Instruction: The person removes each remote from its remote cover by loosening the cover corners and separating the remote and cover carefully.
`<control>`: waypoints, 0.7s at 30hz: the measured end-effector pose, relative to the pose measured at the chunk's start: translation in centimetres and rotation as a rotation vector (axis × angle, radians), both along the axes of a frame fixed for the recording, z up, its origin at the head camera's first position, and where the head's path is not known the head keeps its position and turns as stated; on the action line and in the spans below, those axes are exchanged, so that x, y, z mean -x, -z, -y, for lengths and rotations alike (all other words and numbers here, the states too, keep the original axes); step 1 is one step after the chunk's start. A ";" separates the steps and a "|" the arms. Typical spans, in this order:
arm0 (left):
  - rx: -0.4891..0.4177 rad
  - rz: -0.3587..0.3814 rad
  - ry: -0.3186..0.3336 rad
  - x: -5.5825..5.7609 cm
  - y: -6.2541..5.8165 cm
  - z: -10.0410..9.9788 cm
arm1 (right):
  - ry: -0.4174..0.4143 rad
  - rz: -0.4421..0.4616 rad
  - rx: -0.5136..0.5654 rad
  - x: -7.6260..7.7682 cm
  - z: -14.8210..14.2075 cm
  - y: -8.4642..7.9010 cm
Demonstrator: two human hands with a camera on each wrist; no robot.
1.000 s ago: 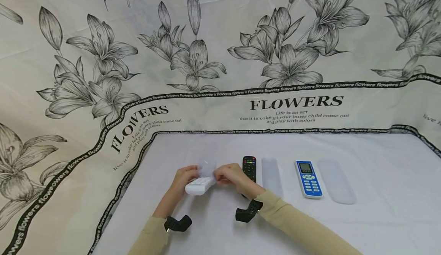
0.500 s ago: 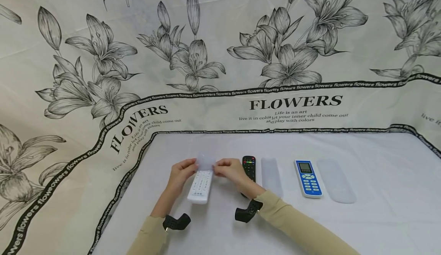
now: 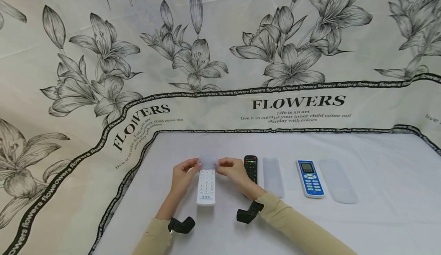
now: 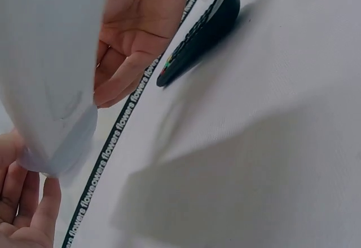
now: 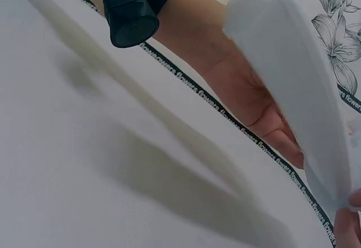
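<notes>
A white remote control (image 3: pixel 206 186) with rows of buttons hangs between the two hands. Its far end sits inside a translucent sleeve (image 3: pixel 208 161). On the left edge of that sleeve, the left hand (image 3: pixel 182 175) pinches with thumb and fingers; the right hand (image 3: pixel 235 171) pinches the opposite edge. Seen from the left wrist, the remote's plain back shows, with the sleeve (image 4: pixel 79 138) around its lower end. The right wrist view has the same back, and the sleeve mouth (image 5: pixel 322 183) lies close to the right fingertips (image 5: pixel 347 228).
Right of the hands, a black remote (image 3: pixel 250 169) lies partly hidden by the right hand, beside a translucent sleeve (image 3: pixel 272 178). Farther right lie a blue-and-white remote (image 3: pixel 311 179) and a larger sleeve (image 3: pixel 339 180). A flower-printed cloth (image 3: pixel 206 113) hangs behind the white table (image 3: pixel 386 170).
The white remote has swung from tilted and foreshortened to hanging straight, its near end lowered and its buttons now showing. Both hands keep their pinch on the sleeve and have risen slightly.
</notes>
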State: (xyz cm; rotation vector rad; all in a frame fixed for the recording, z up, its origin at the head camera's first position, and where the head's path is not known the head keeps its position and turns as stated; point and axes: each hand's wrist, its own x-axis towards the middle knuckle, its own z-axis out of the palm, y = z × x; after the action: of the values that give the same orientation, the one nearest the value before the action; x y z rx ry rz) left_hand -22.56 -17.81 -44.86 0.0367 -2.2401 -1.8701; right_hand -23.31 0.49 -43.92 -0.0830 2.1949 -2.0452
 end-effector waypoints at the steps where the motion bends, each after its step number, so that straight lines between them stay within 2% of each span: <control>1: -0.011 0.003 -0.012 0.0 0.0 -0.1 | -0.014 -0.004 0.002 0.0 -0.1 0.0; 8: -0.057 0.036 -0.097 0.2 0.0 -0.2 | -0.171 -0.037 0.032 0.3 -0.9 -0.3; 11: -0.077 0.050 -0.114 0.3 -0.2 -0.2 | -0.202 -0.032 0.049 0.4 -1.0 -0.4; 14: -0.141 0.084 -0.094 0.4 -0.2 -0.1 | -0.183 0.004 0.080 0.5 -0.9 -0.5; 21: -0.237 0.185 -0.019 0.6 0.2 0.0 | -0.051 0.076 0.100 0.8 -0.7 -0.2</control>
State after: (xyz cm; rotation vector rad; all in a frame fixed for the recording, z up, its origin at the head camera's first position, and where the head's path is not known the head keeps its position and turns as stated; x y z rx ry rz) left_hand -23.18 -17.81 -45.02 0.2795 -2.1065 -2.1923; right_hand -24.09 1.20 -43.72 -0.0700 2.0248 -2.0936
